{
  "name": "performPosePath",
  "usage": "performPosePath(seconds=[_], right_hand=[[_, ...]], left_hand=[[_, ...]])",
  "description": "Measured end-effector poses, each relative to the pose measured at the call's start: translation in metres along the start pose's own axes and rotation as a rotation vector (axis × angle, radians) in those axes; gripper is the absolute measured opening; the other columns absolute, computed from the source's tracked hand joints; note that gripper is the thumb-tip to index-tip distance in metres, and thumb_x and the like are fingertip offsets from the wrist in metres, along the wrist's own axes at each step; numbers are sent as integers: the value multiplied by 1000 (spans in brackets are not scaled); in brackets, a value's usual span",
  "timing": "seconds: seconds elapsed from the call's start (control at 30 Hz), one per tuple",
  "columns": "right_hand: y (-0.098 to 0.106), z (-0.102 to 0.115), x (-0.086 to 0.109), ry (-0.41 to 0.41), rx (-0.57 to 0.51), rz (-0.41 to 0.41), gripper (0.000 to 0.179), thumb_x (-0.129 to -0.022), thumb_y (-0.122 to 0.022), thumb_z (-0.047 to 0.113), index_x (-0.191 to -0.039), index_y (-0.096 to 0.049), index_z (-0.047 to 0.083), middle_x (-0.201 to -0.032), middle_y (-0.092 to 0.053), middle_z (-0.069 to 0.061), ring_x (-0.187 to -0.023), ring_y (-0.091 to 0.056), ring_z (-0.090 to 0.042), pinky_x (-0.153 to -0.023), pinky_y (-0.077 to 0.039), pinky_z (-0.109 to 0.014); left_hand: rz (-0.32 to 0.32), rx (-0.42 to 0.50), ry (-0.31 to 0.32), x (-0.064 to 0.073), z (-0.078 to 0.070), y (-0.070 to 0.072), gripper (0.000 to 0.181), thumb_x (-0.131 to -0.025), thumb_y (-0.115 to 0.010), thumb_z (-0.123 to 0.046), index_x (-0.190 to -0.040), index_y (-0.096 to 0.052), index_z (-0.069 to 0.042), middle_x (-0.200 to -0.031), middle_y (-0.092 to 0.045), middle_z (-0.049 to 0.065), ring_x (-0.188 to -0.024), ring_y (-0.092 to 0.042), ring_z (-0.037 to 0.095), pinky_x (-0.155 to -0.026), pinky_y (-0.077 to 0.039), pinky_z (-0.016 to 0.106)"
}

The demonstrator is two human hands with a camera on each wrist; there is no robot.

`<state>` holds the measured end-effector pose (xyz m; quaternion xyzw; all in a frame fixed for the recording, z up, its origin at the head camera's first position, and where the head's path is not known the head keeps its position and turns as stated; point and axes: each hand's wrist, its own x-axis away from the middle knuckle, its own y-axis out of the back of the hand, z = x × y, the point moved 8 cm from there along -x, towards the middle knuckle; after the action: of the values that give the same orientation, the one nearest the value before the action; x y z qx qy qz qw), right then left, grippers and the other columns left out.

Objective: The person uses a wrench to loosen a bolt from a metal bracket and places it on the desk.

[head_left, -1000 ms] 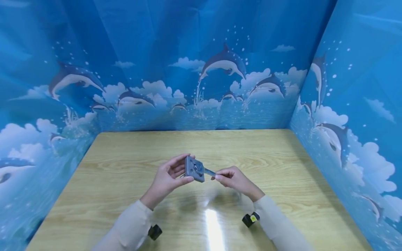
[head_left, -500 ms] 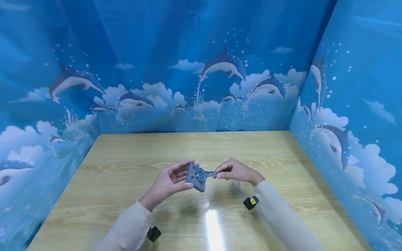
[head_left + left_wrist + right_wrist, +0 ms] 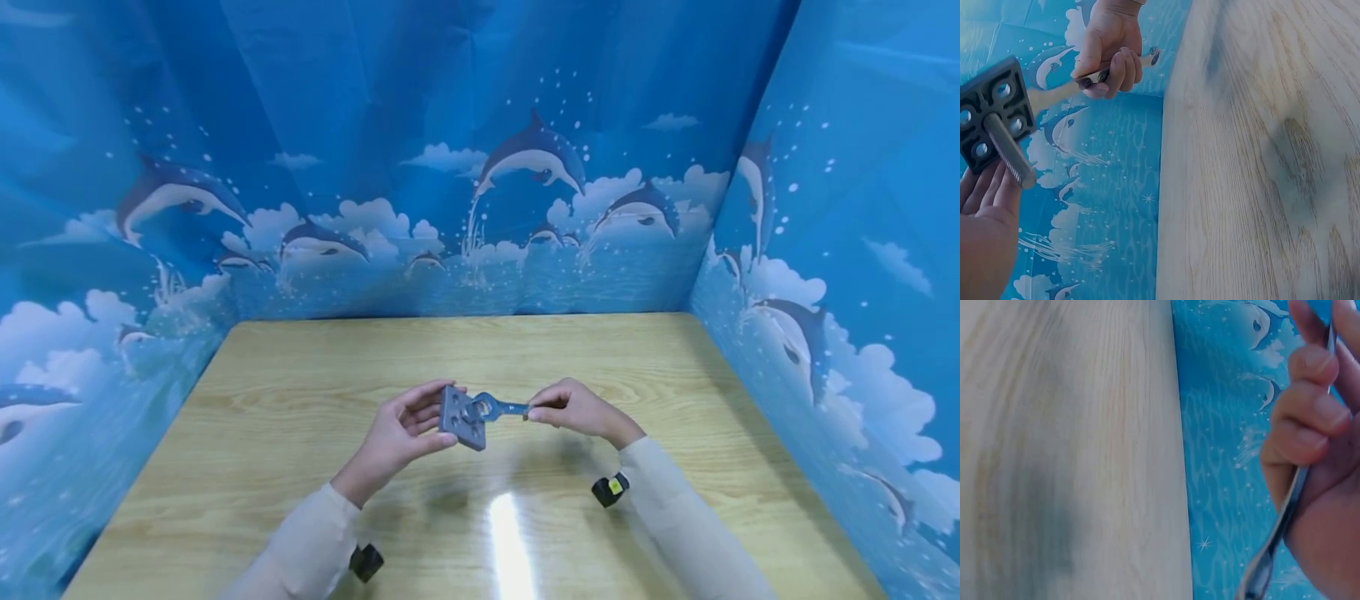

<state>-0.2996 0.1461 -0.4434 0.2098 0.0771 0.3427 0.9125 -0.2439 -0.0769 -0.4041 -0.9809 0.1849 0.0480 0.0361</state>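
Note:
My left hand (image 3: pixel 393 437) holds a grey square plate (image 3: pixel 453 427) by its edge, thumb at the near lower corner and fingers behind. Holes pierce the plate around a bolt, whose head (image 3: pixel 470 413) faces right. In the left wrist view the bolt's threaded shank (image 3: pixel 1010 153) sticks out of the ribbed back. My right hand (image 3: pixel 581 410) pinches a metal combination wrench (image 3: pixel 512 408) by its far end. The wrench's ring end (image 3: pixel 486 406) is right at the bolt head, overlapping it and tilted so the opening shows. In the right wrist view, curled fingers wrap the wrench's shaft (image 3: pixel 1294 490).
Both hands are above a wood-grain table (image 3: pixel 337 358), with a bright light reflection near its front. Blue dolphin-print sheets (image 3: pixel 375 167) stand behind the table and along both sides. Small black cameras (image 3: pixel 367 562) hang at the wrists.
The wrench's ring swung up round the bolt head, then shifted right and tilted off it. My right hand rose, then moved slightly right. The plate dipped, then came slightly back up and left.

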Motion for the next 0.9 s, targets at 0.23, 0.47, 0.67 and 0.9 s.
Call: performPosePath(seconds=[0.23, 0.47, 0.67, 0.9], right_hand=[[1, 1, 14, -63, -22, -201, 22, -98, -57, 22, -101, -72, 8, -60, -44, 2, -53, -35, -10, -47, -35, -23], [-19, 14, 26, -132, -182, -355, 33, -97, -55, 34, -100, -71, 6, -54, -41, 2, -46, -31, -8, -41, -27, -17], [-50, 29, 33, -194, -265, -312, 38, -99, -52, 34, -109, -66, 0, -59, -46, 2, -45, -32, -4, -38, -25, -12], [-79, 40, 37, -203, -366, -233, 38, -101, -49, 30, -114, -63, -3, -62, -46, 4, -43, -31, -1, -37, -25, -10]], left_hand=[[-118, 12, -39, -1, -1, 8, 76, -71, -81, -3, -138, -45, -6, -137, -54, 12, -121, -56, 23, -102, -48, 30], [-224, -96, -125, -1, -8, 13, 77, -69, -84, -7, -137, -48, -5, -134, -56, 7, -119, -57, 21, -102, -47, 26], [-278, -203, -215, -2, -12, 13, 74, -67, -86, -10, -133, -52, -7, -132, -58, 7, -115, -59, 22, -99, -49, 26], [-305, -301, -256, 3, -14, 12, 74, -67, -84, -1, -133, -50, 0, -132, -57, 12, -117, -59, 25, -100, -48, 24]])
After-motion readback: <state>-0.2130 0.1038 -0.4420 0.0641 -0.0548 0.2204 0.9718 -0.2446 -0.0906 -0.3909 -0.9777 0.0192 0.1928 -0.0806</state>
